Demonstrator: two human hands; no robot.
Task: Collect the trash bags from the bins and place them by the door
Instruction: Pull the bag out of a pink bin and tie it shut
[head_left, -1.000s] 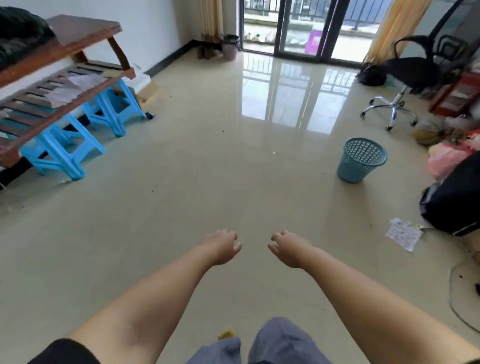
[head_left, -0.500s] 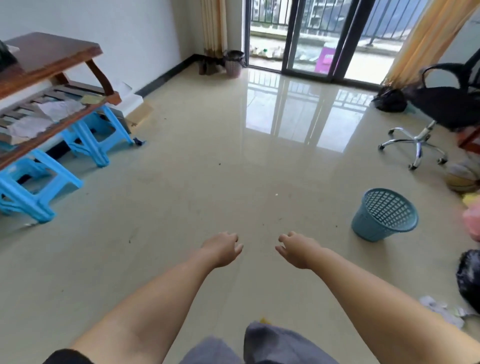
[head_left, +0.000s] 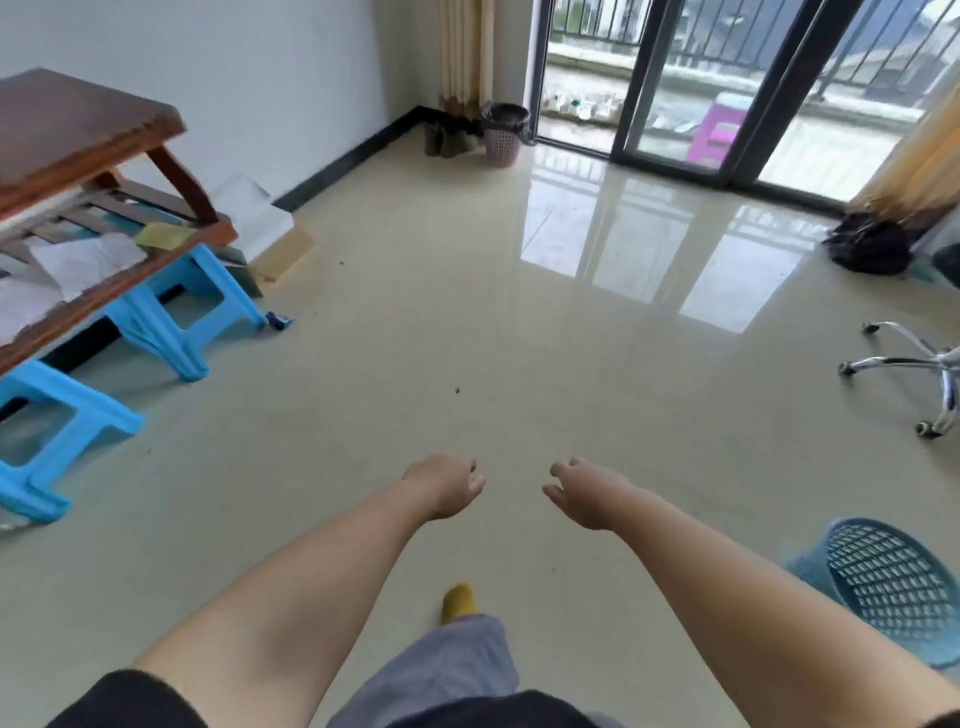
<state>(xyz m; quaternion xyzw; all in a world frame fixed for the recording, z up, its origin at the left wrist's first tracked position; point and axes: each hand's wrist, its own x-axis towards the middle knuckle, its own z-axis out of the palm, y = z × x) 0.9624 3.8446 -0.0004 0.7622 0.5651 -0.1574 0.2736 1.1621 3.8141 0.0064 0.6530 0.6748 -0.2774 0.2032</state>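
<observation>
Nearest: left hand (head_left: 447, 486) and right hand (head_left: 587, 493), both held out over the floor (head_left: 415, 364), fingers loosely curled, each grip empty. Right edge of floor, beside the right arm: teal mesh bin (head_left: 883, 582), tilted, no bag visible inside. Far right, below the curtain: dark bag (head_left: 870, 247), resting on the floor. Far corner, beside the glass door (head_left: 675, 104): pink bin (head_left: 502, 136), dark liner still in it. Judgement: collection barely begun; the pink bin's bag is not yet lifted.

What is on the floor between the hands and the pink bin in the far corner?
Only bare floor with one small dark speck, before the pink bin, in the head view.
</observation>
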